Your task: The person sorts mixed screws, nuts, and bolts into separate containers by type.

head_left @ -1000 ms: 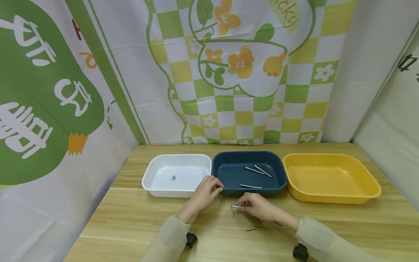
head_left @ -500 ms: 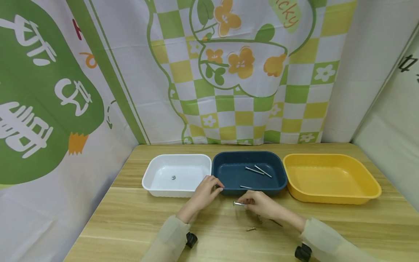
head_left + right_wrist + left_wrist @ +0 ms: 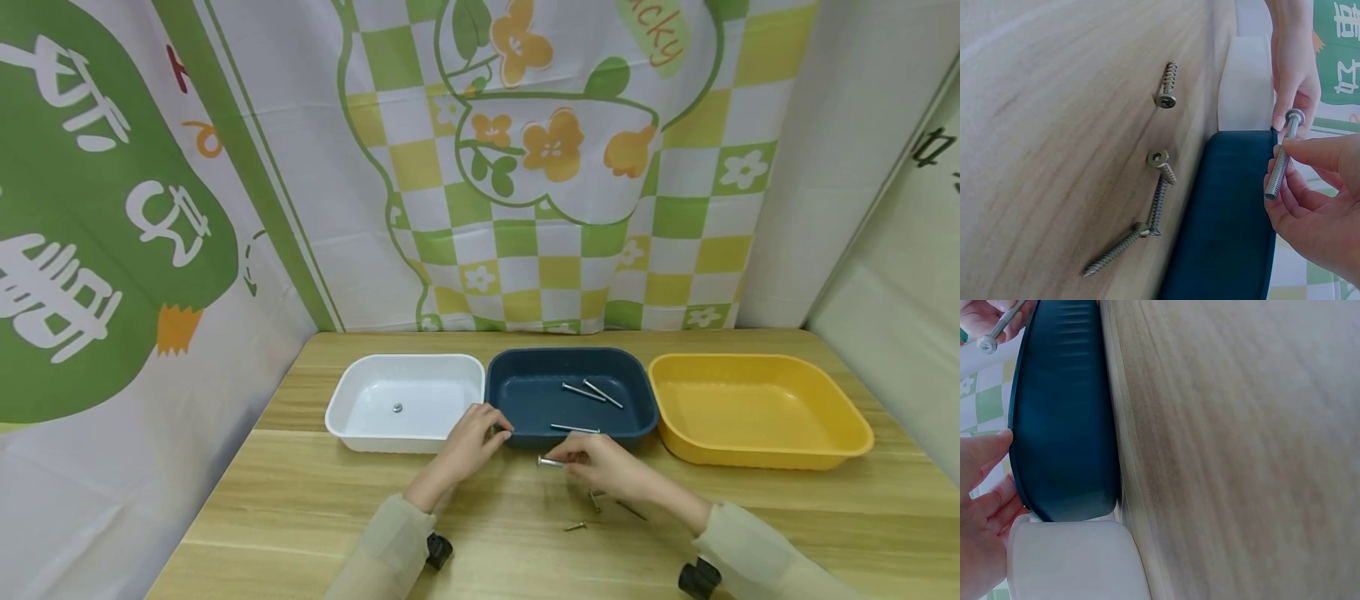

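My right hand (image 3: 603,467) pinches a long silver bolt (image 3: 1284,159) between thumb and fingers. The bolt is held up just in front of the dark blue tray (image 3: 525,400), its head toward my left hand and its threaded end by my fingertips. My left hand (image 3: 472,437) rests with thumb and fingertips at the blue tray's near left corner, beside the white tray (image 3: 435,387). Three long silver bolts lie inside the blue tray, one of them (image 3: 575,428) along the near wall. On the table below my right hand are several screws, brassy ones (image 3: 1167,84) and a darker one (image 3: 1158,206).
One small silver piece (image 3: 397,408) lies in the white tray. To the right of the blue tray stands a yellow tray (image 3: 742,408). The three trays form a row across the wooden table (image 3: 300,517), with printed curtains behind and at the sides.
My right hand has moved slightly up and to the right with the bolt, toward the blue tray's near wall. More of the screws below it now show. The left hand stays put.
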### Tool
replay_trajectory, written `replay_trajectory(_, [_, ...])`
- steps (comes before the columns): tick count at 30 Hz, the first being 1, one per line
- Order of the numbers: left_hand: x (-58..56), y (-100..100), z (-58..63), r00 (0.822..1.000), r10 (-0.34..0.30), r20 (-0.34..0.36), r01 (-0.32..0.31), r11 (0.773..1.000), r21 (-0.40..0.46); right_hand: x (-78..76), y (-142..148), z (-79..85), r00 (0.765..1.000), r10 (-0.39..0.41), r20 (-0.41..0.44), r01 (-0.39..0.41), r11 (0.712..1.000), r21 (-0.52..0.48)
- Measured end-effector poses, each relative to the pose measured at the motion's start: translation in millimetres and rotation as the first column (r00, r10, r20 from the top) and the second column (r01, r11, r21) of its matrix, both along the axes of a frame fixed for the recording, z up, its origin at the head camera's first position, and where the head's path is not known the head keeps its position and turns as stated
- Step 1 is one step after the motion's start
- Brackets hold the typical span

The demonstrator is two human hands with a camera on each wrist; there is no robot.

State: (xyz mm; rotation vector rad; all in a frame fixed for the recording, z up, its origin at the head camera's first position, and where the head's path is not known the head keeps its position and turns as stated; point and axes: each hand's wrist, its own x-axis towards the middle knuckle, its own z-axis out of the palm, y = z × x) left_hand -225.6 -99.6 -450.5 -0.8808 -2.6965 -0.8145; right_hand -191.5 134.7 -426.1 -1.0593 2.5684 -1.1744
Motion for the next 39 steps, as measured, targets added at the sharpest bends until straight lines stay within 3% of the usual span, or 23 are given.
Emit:
replay_trajectory(26, [0.1, -1, -3.1, 1.0, -0.007, -0.026, 0.007, 1.0, -0.002, -8.9, 8, 19.9, 0.995, -0.003, -0.102, 0.006, 1.0, 0.023])
replay_trajectory(39, [-0.3, -1, -1.2, 1.0, -0.008, -0.012, 0.008, 1.0, -0.005, -21.2, 11, 25.7, 0.988, -0.052, -0.143, 0.06, 0.997, 0.048])
